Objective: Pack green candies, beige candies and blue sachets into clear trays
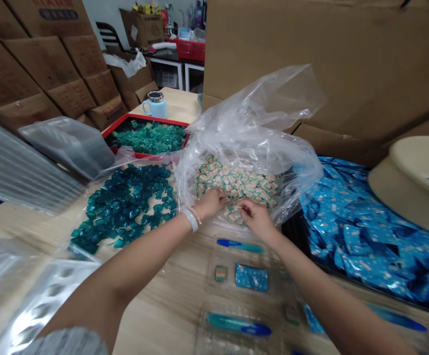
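Note:
My left hand, with a band on its wrist, reaches into the mouth of a clear plastic bag. Its fingers are pinched together at the near edge of a heap of small striped blocks in pink, cream and green. Just to the right, my right hand also pinches at the heap; what either hand holds is too small to make out. Nearer to me lies a clear plastic tray with a blue pen, a small striped block and a blue patterned packet.
Dark teal translucent pieces spread over plastic at the left. Behind them are a red-rimmed tray and a light-blue mug. Blue packets fill a black tray at the right, beside a cream tub. Cardboard boxes stand behind.

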`<move>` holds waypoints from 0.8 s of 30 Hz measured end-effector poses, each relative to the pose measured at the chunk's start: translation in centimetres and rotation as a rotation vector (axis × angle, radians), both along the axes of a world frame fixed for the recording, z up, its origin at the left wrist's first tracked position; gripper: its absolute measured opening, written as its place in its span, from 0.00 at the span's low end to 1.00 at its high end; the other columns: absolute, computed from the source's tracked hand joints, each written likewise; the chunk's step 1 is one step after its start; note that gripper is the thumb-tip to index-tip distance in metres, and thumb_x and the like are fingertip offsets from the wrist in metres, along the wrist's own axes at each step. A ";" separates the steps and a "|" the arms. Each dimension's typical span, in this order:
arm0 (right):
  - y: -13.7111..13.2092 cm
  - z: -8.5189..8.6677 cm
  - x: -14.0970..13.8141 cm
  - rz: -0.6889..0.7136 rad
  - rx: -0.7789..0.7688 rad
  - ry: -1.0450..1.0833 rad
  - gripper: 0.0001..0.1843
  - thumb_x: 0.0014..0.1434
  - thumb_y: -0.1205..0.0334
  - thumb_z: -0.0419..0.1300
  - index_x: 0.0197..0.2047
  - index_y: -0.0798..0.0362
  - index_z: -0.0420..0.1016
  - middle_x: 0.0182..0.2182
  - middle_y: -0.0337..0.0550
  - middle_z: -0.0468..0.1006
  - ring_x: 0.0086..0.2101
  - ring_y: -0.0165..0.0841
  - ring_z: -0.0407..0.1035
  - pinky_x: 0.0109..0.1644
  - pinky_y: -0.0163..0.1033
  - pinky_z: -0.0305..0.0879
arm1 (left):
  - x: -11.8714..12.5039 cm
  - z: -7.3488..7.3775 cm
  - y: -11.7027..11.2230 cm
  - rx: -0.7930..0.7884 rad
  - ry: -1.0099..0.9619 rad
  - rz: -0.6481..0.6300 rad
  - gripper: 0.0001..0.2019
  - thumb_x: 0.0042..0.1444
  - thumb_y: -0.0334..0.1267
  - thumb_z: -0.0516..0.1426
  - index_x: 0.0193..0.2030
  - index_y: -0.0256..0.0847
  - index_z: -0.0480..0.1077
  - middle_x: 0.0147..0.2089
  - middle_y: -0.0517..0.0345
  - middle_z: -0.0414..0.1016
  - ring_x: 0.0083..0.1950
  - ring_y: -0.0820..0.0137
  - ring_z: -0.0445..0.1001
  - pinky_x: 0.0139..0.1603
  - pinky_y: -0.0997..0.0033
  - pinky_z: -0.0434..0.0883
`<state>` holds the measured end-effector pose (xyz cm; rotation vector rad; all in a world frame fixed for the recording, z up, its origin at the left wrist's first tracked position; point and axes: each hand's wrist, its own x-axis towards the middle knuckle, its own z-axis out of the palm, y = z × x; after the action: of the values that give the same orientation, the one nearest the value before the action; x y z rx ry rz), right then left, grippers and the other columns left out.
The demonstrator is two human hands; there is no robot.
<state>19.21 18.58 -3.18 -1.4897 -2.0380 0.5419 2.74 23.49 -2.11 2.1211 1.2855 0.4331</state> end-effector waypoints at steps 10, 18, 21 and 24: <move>0.9 -0.6 -2.0 -0.074 0.000 0.153 0.13 0.50 0.67 0.51 0.42 0.53 0.65 0.28 0.41 0.69 0.29 0.32 0.65 0.35 0.38 0.62 | 0.1 -1.7 -0.7 -0.198 -0.364 0.135 0.09 0.47 0.26 0.51 0.34 0.32 0.71 0.30 0.56 0.74 0.29 0.76 0.69 0.31 0.78 0.65; -0.2 0.2 -2.0 -0.014 0.102 -0.195 0.07 0.49 0.70 0.51 0.32 0.54 0.67 0.32 0.45 0.68 0.34 0.35 0.62 0.38 0.37 0.59 | -0.6 -1.3 -1.1 -0.091 -0.295 0.055 0.10 0.48 0.27 0.50 0.33 0.35 0.72 0.32 0.58 0.75 0.33 0.74 0.69 0.37 0.77 0.65; -0.4 0.1 -2.0 -0.015 0.094 -0.268 0.07 0.49 0.72 0.51 0.32 0.54 0.67 0.30 0.44 0.68 0.34 0.34 0.62 0.37 0.36 0.58 | -0.6 -1.4 -1.6 -0.047 -0.273 0.007 0.09 0.48 0.28 0.50 0.32 0.35 0.72 0.31 0.58 0.74 0.32 0.75 0.69 0.35 0.77 0.64; -0.6 0.0 -2.2 -0.011 0.076 -0.311 0.09 0.49 0.73 0.50 0.33 0.54 0.67 0.30 0.44 0.68 0.35 0.35 0.62 0.38 0.36 0.58 | 0.0 -1.6 -2.1 -0.023 -0.221 -0.010 0.09 0.48 0.28 0.51 0.30 0.35 0.72 0.29 0.59 0.74 0.30 0.74 0.68 0.33 0.77 0.63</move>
<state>17.01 18.01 -3.21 -1.6200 -2.2532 0.2343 2.77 21.38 -3.69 1.9959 1.1476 0.6267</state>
